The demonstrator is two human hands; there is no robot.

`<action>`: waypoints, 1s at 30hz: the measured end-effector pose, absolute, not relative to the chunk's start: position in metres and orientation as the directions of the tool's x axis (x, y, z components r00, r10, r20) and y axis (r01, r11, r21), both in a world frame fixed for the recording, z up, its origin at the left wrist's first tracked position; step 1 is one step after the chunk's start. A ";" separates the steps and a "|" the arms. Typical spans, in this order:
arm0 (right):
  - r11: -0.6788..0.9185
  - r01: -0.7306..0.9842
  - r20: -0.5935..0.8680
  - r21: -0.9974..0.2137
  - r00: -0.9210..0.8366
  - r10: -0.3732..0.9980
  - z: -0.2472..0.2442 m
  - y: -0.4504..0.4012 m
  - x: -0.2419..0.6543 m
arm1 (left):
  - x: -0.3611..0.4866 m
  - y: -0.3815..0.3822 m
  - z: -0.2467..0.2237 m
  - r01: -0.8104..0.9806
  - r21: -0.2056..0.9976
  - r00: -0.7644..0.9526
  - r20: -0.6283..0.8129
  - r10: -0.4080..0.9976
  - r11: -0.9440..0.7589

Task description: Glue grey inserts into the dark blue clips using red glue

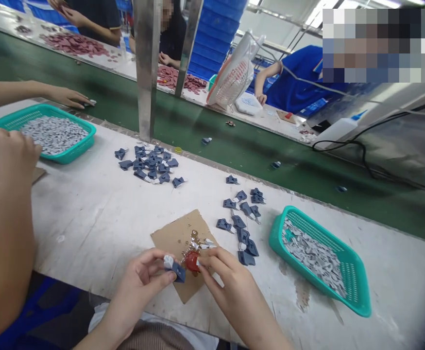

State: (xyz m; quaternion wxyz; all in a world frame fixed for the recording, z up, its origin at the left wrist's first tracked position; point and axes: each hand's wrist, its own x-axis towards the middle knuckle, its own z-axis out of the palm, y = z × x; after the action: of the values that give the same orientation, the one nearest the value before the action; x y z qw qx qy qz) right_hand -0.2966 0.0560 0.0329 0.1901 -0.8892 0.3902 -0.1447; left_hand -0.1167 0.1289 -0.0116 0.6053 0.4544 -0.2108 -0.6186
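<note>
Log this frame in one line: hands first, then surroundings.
left hand: holds blue part | right hand: pinches white piece at red cap | cardboard: under red cap | right basket: holds pale pieces

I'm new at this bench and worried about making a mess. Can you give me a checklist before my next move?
1. Left hand gripping the blue piece: ok.
2. Right hand pinching a small pale part at the red cap: ok.
3. Cardboard under the red cap: ok.
4. Cardboard dry: not ok, shiny wet spots beside the cap.
5. Pale part wetted at its tip: cannot tell, too small.
6. Green basket at the right stocked with grey parts: ok.
</note>
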 end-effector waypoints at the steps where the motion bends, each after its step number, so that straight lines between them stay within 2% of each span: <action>1: -0.622 -0.644 0.099 -0.445 0.656 -0.749 0.033 0.056 -0.296 | -0.117 0.128 -0.013 0.564 0.807 0.150 -0.305 -0.940 -0.172; 5: -0.586 -0.642 0.083 -0.495 0.636 -0.767 0.037 0.055 -0.294 | -0.119 0.126 -0.014 0.580 0.800 0.136 -0.280 -0.950 -0.152; 10: -0.379 -0.504 0.075 -0.776 0.523 -0.849 0.057 0.055 -0.293 | -0.122 0.123 -0.008 0.561 0.822 0.151 -0.221 -0.963 -0.101; 12: -0.317 -0.439 0.075 -0.841 0.487 -0.870 0.065 0.056 -0.291 | -0.123 0.122 -0.005 0.561 0.824 0.157 -0.206 -0.966 -0.084; 17: -0.315 -0.378 0.083 -0.871 0.517 -0.852 0.071 0.061 -0.281 | -0.128 0.120 0.003 0.566 0.823 0.158 -0.164 -0.974 -0.047; 24: -0.314 -0.411 0.056 -0.856 0.530 -0.846 0.073 0.064 -0.280 | -0.129 0.121 0.010 0.544 0.839 0.170 -0.134 -0.976 -0.021; 27: -0.214 -0.377 -0.017 -0.901 0.523 -0.852 0.071 0.063 -0.284 | -0.129 0.121 0.010 0.551 0.835 0.172 -0.114 -0.978 -0.001; 30: -0.014 -0.228 -0.106 -0.973 0.502 -0.858 0.066 0.064 -0.285 | -0.130 0.121 0.011 0.576 0.818 0.168 -0.103 -0.980 0.013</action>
State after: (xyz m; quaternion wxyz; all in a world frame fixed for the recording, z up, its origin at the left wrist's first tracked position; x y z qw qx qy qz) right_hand -0.2849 0.0638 0.0663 0.5668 -0.6555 0.4145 -0.2779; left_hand -0.1297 0.1210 0.0114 0.6610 0.3836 -0.2637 -0.5885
